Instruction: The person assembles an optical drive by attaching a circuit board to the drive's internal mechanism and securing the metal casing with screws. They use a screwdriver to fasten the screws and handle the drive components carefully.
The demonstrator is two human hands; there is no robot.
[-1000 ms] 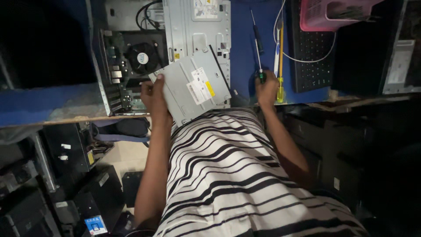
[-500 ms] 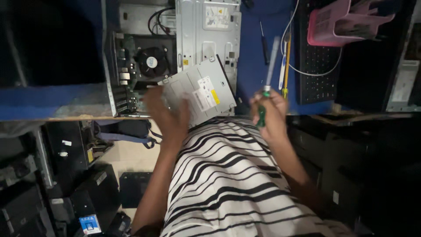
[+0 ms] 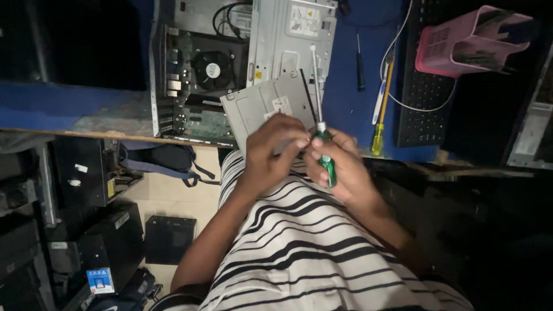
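1. Your right hand (image 3: 344, 170) was clenched round the green handle of a screwdriver (image 3: 320, 124), whose long metal shaft pointed away from you, over the grey drive.
2. Your left hand (image 3: 275, 145) met the right at the top of that handle, fingertips pinched at the collar where the shaft begins; whether it gripped or only touched, the view did not settle.
3. The grey optical drive (image 3: 262, 106) lay flat on the near edge of the blue table (image 3: 52, 106), just beyond both hands and partly hidden by them.
4. Behind the drive, an open computer case (image 3: 190, 86) lay on its side, with a round black cooling fan (image 3: 212, 70) and a silver drive cage (image 3: 294, 40) to the fan's right.
5. Right of the case lay a black-handled screwdriver (image 3: 360, 72), then a yellow-handled screwdriver (image 3: 379, 129), apart from your hands.
6. Farther right sat a black keyboard (image 3: 420, 103), and a pink basket (image 3: 466, 43) at the far right.
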